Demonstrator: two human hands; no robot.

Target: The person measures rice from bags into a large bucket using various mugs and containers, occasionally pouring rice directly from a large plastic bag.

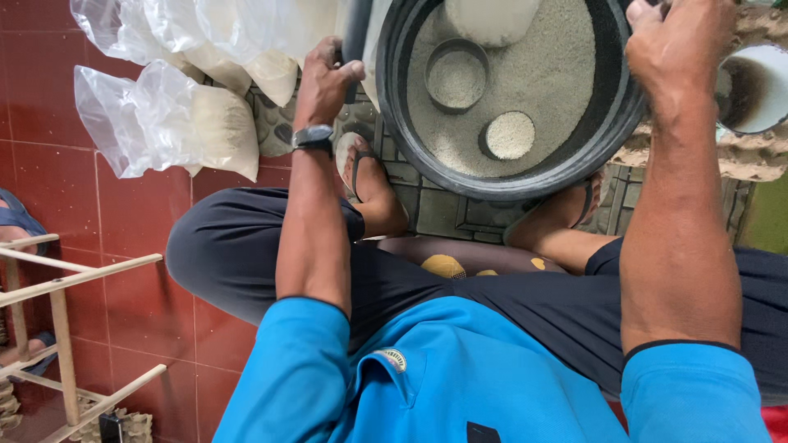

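Both hands, left point(328, 78) and right point(677, 41), grip tub point(394, 107) rim, 10 and 2 o'clock. Tilt risks spilling grain point(550, 74).

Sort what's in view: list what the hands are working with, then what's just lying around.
In hand:
- left hand on the basin's edge
- right hand at the far rim
- black basin of pale grain
- two round tins sitting in the grain
- filled clear bags beside the basin

Lying about:
- wooden rack
- white bucket
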